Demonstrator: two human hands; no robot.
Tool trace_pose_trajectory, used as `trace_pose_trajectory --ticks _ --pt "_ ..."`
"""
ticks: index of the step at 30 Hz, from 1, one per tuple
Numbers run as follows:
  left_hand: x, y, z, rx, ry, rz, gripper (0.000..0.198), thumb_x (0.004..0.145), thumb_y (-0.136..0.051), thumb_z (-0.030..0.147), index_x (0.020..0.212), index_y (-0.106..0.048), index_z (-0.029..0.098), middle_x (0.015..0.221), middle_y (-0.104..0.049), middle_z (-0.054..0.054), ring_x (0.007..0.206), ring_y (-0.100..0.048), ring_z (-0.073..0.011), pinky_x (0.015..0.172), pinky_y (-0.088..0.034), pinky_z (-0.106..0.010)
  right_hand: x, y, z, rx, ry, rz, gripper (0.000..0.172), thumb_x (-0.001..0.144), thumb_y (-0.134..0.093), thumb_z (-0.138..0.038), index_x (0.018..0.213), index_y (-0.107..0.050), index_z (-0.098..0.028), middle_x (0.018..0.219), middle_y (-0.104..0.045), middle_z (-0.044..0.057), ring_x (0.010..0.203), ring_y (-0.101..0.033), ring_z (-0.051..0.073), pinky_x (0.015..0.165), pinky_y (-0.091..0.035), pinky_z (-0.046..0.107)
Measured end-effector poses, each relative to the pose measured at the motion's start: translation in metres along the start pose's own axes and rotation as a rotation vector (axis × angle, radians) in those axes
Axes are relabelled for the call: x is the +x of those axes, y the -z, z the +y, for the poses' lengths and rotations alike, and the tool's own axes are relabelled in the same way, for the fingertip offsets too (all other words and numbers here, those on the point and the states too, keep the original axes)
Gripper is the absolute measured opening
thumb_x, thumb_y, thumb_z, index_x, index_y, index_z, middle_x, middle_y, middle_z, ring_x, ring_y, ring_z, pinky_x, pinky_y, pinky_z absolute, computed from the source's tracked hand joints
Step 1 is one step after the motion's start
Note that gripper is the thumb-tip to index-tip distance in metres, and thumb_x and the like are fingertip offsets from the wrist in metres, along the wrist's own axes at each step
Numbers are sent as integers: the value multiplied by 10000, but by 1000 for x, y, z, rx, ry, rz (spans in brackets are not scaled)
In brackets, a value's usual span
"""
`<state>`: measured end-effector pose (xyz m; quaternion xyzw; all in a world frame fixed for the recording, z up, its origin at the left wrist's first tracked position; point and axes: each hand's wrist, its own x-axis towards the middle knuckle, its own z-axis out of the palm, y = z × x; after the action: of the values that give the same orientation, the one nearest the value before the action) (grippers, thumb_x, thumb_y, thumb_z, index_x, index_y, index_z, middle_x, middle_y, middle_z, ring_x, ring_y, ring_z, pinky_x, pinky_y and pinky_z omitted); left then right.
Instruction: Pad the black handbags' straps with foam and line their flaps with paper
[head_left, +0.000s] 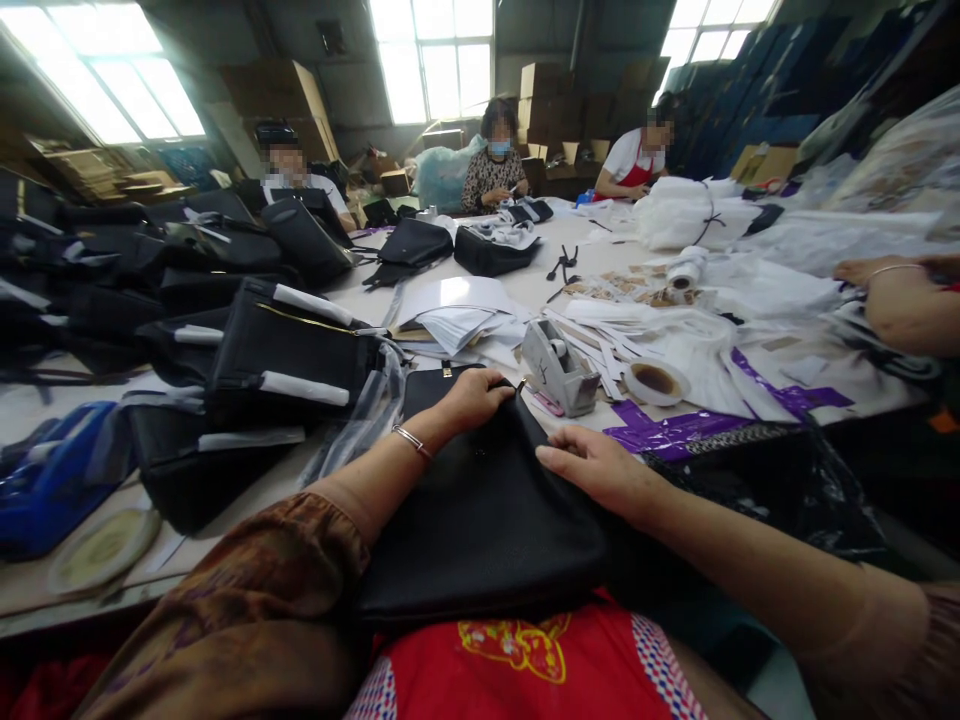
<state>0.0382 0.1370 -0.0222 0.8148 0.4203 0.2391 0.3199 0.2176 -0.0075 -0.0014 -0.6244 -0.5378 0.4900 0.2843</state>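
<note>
A black handbag [480, 530] rests against my lap, over a red apron, with its top edge lying on the table. My left hand [471, 398] is closed on that top edge, fingers together near a small gold-coloured fitting [520, 385]. At the bag's right side, my right hand [596, 468] grips the edge, thumb on the near face and the other fingers partly hidden. A second gold-coloured fitting [448, 369] shows at the bag's top, left of my left hand.
Black bags with white wrapping [292, 340] are piled at left, beside a blue tape dispenser [52, 470]. Ahead lie white sheets [457, 305], a grey tape dispenser [556, 365], a tape roll [656, 382] and purple tape [682, 430]. Several people sit across; another person's arm [907, 295] reaches in at right.
</note>
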Motion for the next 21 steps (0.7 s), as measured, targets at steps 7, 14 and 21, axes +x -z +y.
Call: trace_pose_trajectory --ticks 7,14,21 --pt "-5 4 2 10 6 -3 230 831 -611 314 653 -622 169 621 -575 14 636 -497 -136 622 -381 -256 41 -13 -4 103 -126 -36 110 743 -652 -265 787 -641 -164 616 -653 11 593 -625 182 535 -473 253" --pt "-61 60 -24 330 314 169 315 802 -651 492 869 -701 189 855 -694 -81 788 -610 -222 709 -421 -297 38 -14 15 339 -181 -65 210 756 -673 -262 946 -674 -175 691 -726 30 644 -698 228 597 -567 320" --pt "-142 65 -35 302 648 0 493 674 -668 693 724 -645 203 719 -678 -83 685 -624 -256 580 -362 -306 39 -24 12 177 -137 -18 286 776 -681 -324 1030 -676 -195 802 -752 29 730 -716 248 622 -570 327"
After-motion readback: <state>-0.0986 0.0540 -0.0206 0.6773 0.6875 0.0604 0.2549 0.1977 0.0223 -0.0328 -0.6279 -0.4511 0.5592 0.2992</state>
